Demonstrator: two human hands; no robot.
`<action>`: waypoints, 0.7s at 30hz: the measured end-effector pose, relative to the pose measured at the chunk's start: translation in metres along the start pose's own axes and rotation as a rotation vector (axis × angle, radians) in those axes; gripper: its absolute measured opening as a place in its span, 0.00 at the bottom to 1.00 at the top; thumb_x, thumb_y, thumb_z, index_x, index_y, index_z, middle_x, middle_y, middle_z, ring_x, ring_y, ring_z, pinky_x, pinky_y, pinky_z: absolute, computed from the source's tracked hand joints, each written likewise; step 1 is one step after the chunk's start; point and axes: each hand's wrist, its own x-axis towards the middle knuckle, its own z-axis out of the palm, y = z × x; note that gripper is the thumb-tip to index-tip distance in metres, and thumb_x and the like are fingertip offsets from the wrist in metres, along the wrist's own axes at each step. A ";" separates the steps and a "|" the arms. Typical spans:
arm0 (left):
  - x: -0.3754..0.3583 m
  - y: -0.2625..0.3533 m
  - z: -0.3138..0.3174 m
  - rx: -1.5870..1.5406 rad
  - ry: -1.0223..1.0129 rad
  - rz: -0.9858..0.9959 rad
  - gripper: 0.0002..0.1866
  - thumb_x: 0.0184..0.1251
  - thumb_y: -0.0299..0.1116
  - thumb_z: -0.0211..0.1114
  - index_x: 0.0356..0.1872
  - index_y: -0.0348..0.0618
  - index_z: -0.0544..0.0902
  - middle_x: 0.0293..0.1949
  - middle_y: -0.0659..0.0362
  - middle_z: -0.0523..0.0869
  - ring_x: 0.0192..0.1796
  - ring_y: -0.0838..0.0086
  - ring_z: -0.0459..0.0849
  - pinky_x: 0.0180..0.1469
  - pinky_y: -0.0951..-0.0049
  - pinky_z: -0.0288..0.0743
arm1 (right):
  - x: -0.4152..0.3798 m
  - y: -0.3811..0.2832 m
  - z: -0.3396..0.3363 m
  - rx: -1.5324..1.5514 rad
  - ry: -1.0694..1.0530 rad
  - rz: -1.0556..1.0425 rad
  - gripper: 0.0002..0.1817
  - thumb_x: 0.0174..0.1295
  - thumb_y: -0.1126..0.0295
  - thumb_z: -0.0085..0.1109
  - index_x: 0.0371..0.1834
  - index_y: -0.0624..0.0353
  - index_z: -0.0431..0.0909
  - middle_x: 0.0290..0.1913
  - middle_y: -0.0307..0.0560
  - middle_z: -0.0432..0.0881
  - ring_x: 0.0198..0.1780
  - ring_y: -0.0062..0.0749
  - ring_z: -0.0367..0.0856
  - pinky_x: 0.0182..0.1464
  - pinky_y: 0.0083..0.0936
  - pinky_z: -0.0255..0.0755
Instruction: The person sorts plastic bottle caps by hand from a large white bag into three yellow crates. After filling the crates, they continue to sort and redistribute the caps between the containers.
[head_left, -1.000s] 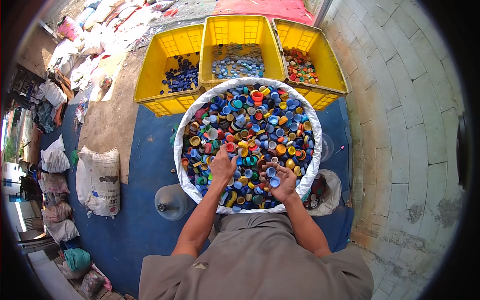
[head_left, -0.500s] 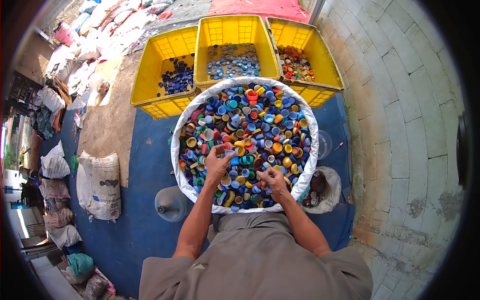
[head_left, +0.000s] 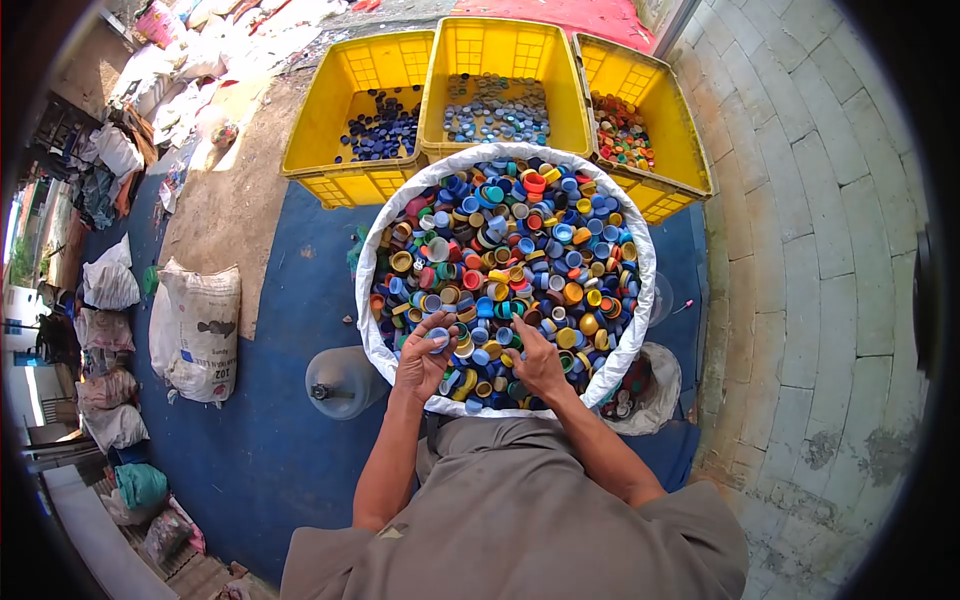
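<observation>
A round container with a white cloth rim (head_left: 641, 240) is full of mixed bottle caps (head_left: 520, 250) in many colours. My left hand (head_left: 425, 360), over its near left part, has its fingers closed on a light blue cap (head_left: 437, 338). Over the near right part of the caps is my right hand (head_left: 537, 360), with thumb and index finger apart and no cap visible between them.
Behind the container stand three yellow crates: the left (head_left: 310, 150) with dark blue caps, the middle (head_left: 432, 110) with light blue caps, the right (head_left: 690, 150) with red and orange caps. A clear jug (head_left: 343, 384), a white sack (head_left: 207, 335), a bag (head_left: 660, 395) and a wall (head_left: 800, 300) flank it.
My left hand has drawn back toward my body and turned, with the light blue cap in it. The fingers of my right hand have spread. The view has shifted slightly.
</observation>
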 end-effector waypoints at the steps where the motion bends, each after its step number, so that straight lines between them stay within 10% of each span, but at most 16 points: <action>1: -0.003 -0.001 -0.001 -0.027 -0.001 -0.013 0.25 0.54 0.16 0.62 0.57 0.34 0.74 0.55 0.49 0.80 0.55 0.63 0.82 0.58 0.68 0.79 | 0.000 0.002 0.002 0.009 -0.018 0.027 0.37 0.53 0.76 0.66 0.68 0.65 0.62 0.51 0.58 0.81 0.51 0.54 0.81 0.49 0.38 0.77; 15: -0.005 -0.021 0.015 -0.065 0.072 -0.089 0.22 0.58 0.22 0.56 0.56 0.31 0.71 0.56 0.42 0.77 0.58 0.54 0.79 0.61 0.60 0.78 | 0.005 0.004 0.010 -0.027 -0.035 0.111 0.38 0.53 0.73 0.67 0.69 0.61 0.62 0.50 0.56 0.82 0.46 0.52 0.83 0.45 0.37 0.78; 21: 0.006 -0.027 0.027 0.123 0.087 -0.115 0.17 0.68 0.23 0.57 0.56 0.32 0.71 0.56 0.44 0.78 0.57 0.57 0.81 0.60 0.63 0.80 | 0.015 -0.002 -0.006 0.392 0.160 0.222 0.31 0.54 0.72 0.69 0.62 0.65 0.70 0.45 0.52 0.84 0.42 0.37 0.85 0.42 0.27 0.78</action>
